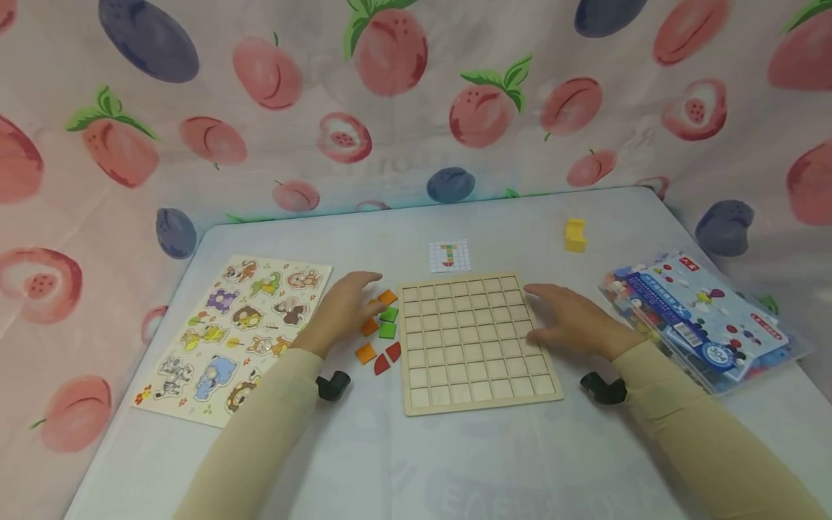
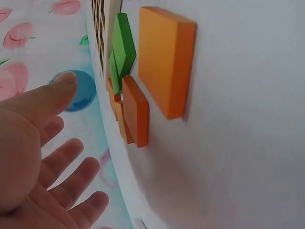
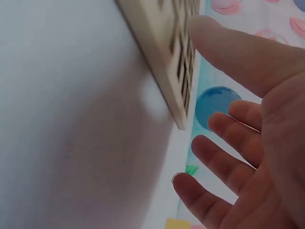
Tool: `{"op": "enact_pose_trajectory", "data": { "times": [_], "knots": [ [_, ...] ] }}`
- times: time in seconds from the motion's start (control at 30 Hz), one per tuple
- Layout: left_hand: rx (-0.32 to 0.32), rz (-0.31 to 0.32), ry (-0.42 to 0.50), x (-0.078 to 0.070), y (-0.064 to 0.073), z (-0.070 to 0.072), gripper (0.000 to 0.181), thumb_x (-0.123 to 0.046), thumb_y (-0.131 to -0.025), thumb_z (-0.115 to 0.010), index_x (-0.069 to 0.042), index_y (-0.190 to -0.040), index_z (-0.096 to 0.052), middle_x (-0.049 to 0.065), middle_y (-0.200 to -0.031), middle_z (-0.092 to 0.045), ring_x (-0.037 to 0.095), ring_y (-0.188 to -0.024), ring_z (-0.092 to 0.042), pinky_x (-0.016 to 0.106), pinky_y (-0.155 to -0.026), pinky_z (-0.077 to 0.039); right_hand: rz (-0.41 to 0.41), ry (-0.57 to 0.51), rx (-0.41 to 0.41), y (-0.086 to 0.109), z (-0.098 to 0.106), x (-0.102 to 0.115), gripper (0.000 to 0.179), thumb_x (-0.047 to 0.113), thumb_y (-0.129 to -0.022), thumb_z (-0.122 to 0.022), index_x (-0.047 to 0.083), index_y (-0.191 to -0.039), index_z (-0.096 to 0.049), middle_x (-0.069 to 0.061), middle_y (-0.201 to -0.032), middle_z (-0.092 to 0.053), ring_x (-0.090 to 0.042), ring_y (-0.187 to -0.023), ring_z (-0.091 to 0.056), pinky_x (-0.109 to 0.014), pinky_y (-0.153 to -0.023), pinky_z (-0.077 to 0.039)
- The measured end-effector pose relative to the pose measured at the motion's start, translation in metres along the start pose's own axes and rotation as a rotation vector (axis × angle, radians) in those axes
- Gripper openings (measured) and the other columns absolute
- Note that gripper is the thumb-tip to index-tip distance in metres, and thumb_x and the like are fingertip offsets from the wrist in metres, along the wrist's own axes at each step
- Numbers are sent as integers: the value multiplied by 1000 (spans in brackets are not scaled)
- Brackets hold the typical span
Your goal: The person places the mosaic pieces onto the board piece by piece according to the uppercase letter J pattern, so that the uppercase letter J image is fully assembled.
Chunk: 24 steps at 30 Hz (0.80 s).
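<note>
A wooden grid board point(image 1: 477, 341) with square cells lies in the middle of the table. Left of it are several loose pieces: orange squares point(image 1: 366, 353), green squares point(image 1: 387, 330) and red quarter-round pieces point(image 1: 381, 364). My left hand point(image 1: 342, 310) hovers beside these pieces, fingers spread and holding nothing; in the left wrist view a large orange tile point(image 2: 164, 62) lies nearest the camera. At the board's right edge my right hand point(image 1: 575, 321) is held with thumb and fingers apart, nothing in them. Behind the board lies a small pattern card point(image 1: 449, 256) showing a coloured J-like shape.
An animal puzzle board point(image 1: 214, 332) lies at the left, partly under the left forearm. On the right is a clear plastic box point(image 1: 708, 318) with a printed label. A yellow block point(image 1: 575, 235) stands at the back right. Fruit-print cloth hangs behind the table.
</note>
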State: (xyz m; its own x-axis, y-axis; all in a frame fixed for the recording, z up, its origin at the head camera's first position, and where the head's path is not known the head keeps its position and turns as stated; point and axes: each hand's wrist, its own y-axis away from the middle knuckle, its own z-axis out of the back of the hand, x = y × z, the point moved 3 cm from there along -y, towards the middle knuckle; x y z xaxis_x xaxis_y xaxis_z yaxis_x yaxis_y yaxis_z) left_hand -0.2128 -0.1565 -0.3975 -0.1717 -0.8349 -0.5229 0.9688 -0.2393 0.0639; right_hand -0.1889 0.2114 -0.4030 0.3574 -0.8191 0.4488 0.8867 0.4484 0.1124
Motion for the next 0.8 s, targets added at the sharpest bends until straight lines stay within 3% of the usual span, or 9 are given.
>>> {"op": "enact_pose_trajectory", "data": {
  "times": [0.3,0.8],
  "knots": [
    [59,110,49,-2,-11,-9,51,-23,-94,-72,-10,-141,-56,10,-140,-56,29,-125,-53,45,-107,-42,38,-4,17,-5,-8,-3,79,24,-86,-80,-7,-147,-40,-28,-147,-44,-46,-138,-37,-57,-113,-28],
    [51,106,48,1,-25,-20,42,-23,-93,-73,-9,-132,-63,8,-129,-63,25,-114,-57,40,-102,-46,24,-39,52,-14,-10,-4,77,28,-88,-78,-5,-147,-42,-25,-146,-47,-45,-136,-39,-57,-112,-30]
  ]
}}
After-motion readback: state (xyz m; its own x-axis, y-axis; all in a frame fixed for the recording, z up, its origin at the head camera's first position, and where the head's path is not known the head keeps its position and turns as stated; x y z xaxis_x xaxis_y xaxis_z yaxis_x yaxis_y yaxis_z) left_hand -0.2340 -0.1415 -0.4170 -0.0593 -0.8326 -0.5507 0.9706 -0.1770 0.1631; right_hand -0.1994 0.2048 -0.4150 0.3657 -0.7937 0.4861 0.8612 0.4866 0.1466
